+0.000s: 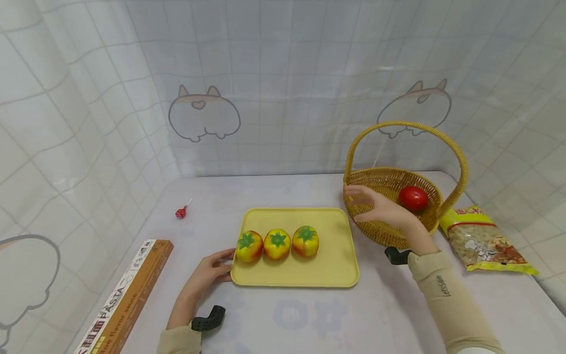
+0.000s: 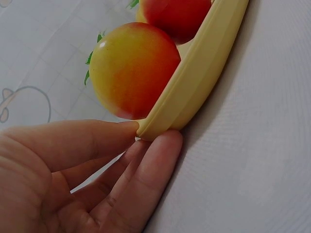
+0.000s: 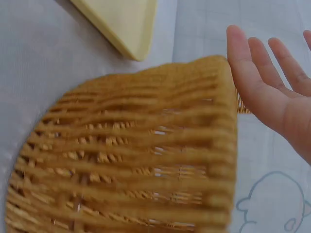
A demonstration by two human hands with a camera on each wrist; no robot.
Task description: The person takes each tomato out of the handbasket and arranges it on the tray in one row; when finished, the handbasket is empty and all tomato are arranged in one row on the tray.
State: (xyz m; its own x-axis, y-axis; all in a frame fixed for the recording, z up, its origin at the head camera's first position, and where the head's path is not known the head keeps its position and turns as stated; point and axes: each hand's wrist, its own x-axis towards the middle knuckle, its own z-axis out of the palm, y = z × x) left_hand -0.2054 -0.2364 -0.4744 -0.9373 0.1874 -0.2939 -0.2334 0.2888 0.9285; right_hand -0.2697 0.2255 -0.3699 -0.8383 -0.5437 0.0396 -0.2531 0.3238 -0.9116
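Observation:
My left hand pinches the left edge of a yellow tray. In the left wrist view its thumb touches the rim and a finger lies against the outer side. Three yellow-red tomato-like fruits with green leafy tops stand in a row on the tray: a left one, a middle one and a right one. My right hand, fingers spread and holding nothing, is over the near-left rim of a wicker basket. Inside that basket lies a shiny red round fruit.
A tall arched handle rises over the basket. Right of it lies a yellow-edged food bag. A long pasta box lies at the left, and a red lollipop farther back. Tiled-pattern curtain closes the back and sides.

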